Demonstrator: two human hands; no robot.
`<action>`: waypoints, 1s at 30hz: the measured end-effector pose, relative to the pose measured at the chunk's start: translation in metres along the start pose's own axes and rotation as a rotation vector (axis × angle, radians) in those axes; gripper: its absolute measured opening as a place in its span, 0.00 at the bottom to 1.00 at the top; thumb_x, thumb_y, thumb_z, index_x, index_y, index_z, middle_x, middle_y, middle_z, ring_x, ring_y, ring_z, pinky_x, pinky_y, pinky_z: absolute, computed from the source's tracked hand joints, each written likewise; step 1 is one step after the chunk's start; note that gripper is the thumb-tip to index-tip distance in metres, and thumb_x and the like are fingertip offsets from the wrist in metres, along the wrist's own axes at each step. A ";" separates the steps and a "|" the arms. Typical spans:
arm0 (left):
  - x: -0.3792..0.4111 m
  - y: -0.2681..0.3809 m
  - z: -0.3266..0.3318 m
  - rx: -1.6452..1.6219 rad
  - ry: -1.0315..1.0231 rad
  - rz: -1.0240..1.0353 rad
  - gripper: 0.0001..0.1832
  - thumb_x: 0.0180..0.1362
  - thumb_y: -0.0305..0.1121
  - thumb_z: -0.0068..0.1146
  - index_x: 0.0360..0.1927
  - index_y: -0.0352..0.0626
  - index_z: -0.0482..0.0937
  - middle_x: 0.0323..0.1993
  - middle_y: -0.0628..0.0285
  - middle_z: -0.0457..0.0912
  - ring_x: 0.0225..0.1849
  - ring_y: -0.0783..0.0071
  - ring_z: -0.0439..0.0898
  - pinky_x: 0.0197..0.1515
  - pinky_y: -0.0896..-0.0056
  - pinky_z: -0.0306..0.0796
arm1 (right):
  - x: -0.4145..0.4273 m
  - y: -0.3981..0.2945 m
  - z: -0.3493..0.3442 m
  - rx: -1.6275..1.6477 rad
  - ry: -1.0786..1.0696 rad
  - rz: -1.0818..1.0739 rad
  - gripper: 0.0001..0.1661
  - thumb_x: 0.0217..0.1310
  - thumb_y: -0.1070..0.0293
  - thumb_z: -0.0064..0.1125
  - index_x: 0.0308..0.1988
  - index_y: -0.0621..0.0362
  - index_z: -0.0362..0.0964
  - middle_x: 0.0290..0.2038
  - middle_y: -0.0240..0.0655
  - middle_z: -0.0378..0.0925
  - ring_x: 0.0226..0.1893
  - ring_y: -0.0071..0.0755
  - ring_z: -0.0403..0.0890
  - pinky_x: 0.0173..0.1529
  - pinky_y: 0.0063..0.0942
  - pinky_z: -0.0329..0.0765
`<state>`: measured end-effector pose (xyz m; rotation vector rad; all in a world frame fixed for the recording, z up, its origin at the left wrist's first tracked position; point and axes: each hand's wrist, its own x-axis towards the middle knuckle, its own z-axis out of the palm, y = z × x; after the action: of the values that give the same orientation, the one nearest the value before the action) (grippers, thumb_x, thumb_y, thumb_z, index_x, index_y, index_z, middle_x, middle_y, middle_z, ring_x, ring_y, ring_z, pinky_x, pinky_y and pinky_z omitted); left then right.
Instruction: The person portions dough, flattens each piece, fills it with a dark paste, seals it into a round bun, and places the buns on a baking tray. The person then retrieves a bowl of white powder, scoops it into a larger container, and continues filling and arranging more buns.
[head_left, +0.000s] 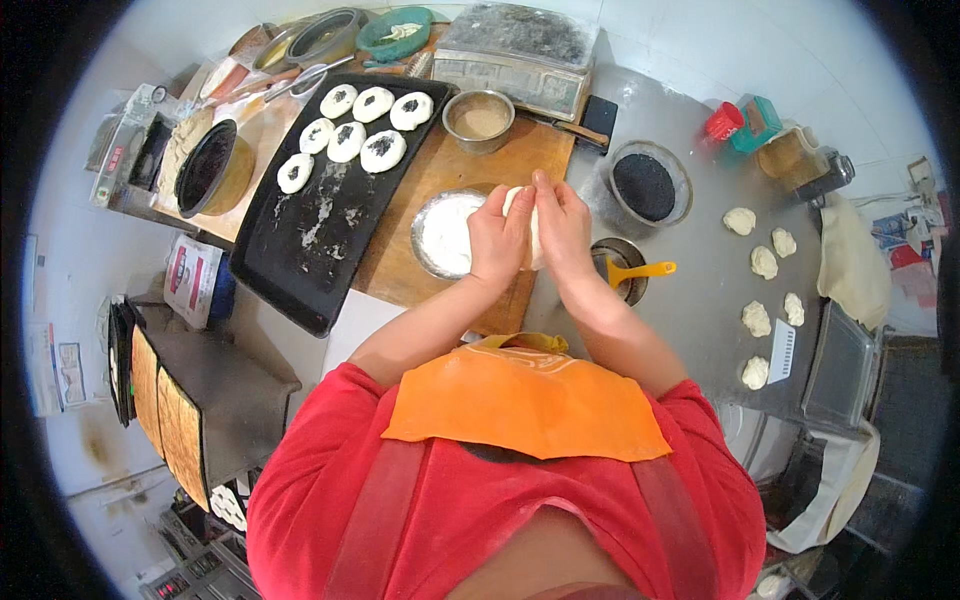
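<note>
My left hand (501, 231) and my right hand (562, 225) hold one piece of pale dough (535, 232) between them, over the right edge of a wooden board (442, 176). The fingers hide part of the dough. Just left of my left hand is a metal bowl of white flour (444, 232). Right of my right hand stands a glass bowl of black seeds (643, 186); nearer me, a yellow-handled brush (637, 271) rests in a metal pot (628, 292). On a black baking tray (300, 247) lie several round dough pieces (346, 142) with dark seeds at their centres.
Several dough lumps (763, 262) lie at the right on the metal table (697, 315), near a white scraper (782, 351). A bowl of pale seeds (478, 120), a scale (517, 52) and a knife (581, 133) are at the back. A deep bowl (225, 176) stands left of the tray.
</note>
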<state>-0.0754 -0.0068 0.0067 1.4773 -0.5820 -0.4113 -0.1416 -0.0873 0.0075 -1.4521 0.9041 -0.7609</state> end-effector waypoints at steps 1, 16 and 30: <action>0.002 -0.003 -0.007 0.023 -0.013 0.038 0.11 0.66 0.34 0.54 0.33 0.36 0.78 0.27 0.69 0.78 0.29 0.83 0.72 0.30 0.78 0.68 | -0.001 0.001 0.012 0.038 0.003 0.060 0.27 0.64 0.47 0.55 0.36 0.64 0.77 0.31 0.34 0.81 0.31 0.27 0.78 0.35 0.28 0.73; 0.045 0.010 -0.126 0.021 -0.350 -0.155 0.34 0.64 0.61 0.44 0.58 0.40 0.68 0.48 0.52 0.78 0.46 0.66 0.78 0.50 0.65 0.69 | -0.016 -0.029 0.077 0.288 -0.026 0.236 0.21 0.68 0.55 0.55 0.34 0.64 0.79 0.27 0.32 0.80 0.24 0.25 0.77 0.29 0.25 0.73; 0.048 0.010 -0.147 -1.285 -0.338 -0.675 0.43 0.62 0.69 0.33 0.68 0.43 0.61 0.66 0.54 0.66 0.68 0.55 0.63 0.71 0.48 0.51 | -0.048 -0.060 0.101 -0.863 -0.570 -0.899 0.47 0.51 0.53 0.66 0.62 0.72 0.57 0.66 0.54 0.55 0.70 0.54 0.51 0.72 0.47 0.48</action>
<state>0.0498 0.0833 0.0219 0.2945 0.0297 -1.2860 -0.0708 0.0039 0.0618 -2.7385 0.0458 -0.5108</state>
